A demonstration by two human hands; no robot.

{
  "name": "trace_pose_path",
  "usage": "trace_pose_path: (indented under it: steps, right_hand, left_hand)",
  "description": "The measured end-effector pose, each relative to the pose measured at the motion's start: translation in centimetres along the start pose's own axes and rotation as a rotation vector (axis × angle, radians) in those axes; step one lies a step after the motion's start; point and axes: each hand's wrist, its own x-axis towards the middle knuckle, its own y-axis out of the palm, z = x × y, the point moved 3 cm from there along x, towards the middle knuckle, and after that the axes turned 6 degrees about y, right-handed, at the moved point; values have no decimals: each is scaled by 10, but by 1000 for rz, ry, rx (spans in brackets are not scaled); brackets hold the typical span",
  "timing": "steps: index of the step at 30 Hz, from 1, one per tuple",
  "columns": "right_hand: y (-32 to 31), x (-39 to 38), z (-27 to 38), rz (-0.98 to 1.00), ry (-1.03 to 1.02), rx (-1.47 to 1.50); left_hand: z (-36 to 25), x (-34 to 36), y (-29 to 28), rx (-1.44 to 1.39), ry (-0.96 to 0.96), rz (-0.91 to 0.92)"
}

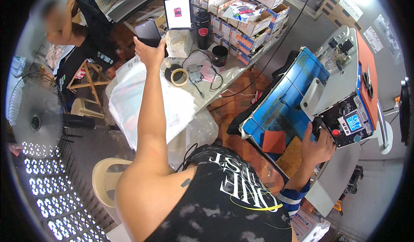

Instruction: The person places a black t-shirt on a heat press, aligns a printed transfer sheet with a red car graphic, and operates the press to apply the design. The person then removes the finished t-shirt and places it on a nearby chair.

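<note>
My left hand [151, 52] is clamped on a phone [148, 33]; my right hand [318, 148] is at the machine [340, 117], closed or not I can't tell.

The phone [148, 34] is black; right of it, the block [179, 44] is off-white and, farther right, the black control panel [340, 117] has a red button [336, 133] and blue display [353, 121]. Below the phone, a black shirt [215, 199] carries grey blotches and white lettering.

Wearer's left hand [149, 54] and right hand [317, 149]: two. Phone [148, 34], one; upright tablet [177, 11], one; black tumbler [202, 30], one; black cup [220, 56], one; tape rolls [173, 76], two. Scissors [367, 85], one pair; machine with lit display [343, 86], one; caged fan [36, 122], one.
</note>
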Motion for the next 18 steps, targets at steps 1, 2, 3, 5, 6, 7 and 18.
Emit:
trace_pose_path:
  steps: [1,2,3,5,6,7,18]
  right_hand:
    - [-1,0,0,5,0,-2]
    - [0,0,1,10,1,-4]
    - [-1,0,0,14,-1,-16]
    - [-1,-1,-1,7,-6,-18]
    - [0,-2,-2,3,-9,-18]
    - [0,-3,-2,-7,-13,-27]
    - [5,-8,-9,-23,-39,-41]
  left_hand:
    - [17,4,0,-103,32,37]
    - [33,12,-1,-207,64,75]
    - [36,16,-3,-319,91,119]
    - [44,23,-5,-438,-4,156]
    - [40,27,-10,-402,2,175]
    - [37,31,-11,-367,8,195]
    - [-46,15,-16,82,162,74]
